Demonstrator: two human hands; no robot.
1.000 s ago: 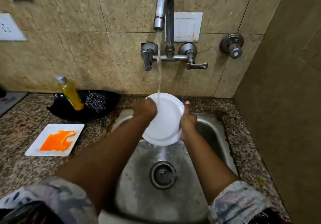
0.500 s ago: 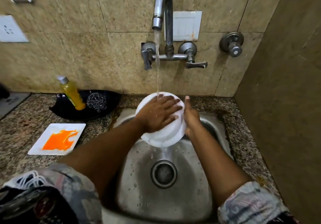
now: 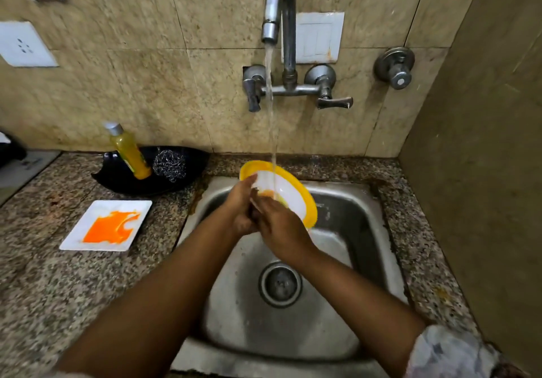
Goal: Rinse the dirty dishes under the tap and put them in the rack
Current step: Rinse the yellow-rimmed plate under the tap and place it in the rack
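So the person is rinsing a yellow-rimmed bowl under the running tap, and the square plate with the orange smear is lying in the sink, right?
Not quite. The head view shows the square plate lying on the granite counter left of the sink, not in it. The rest holds: both hands hold the yellow-rimmed bowl under the running tap.

Dim warm light, edges bowed

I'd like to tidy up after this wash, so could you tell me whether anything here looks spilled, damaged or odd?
Rusty brown staining runs along the granite counter at the steel sink's back-left edge. The square white plate left of the sink is smeared with orange residue and unrinsed. Nothing looks broken.
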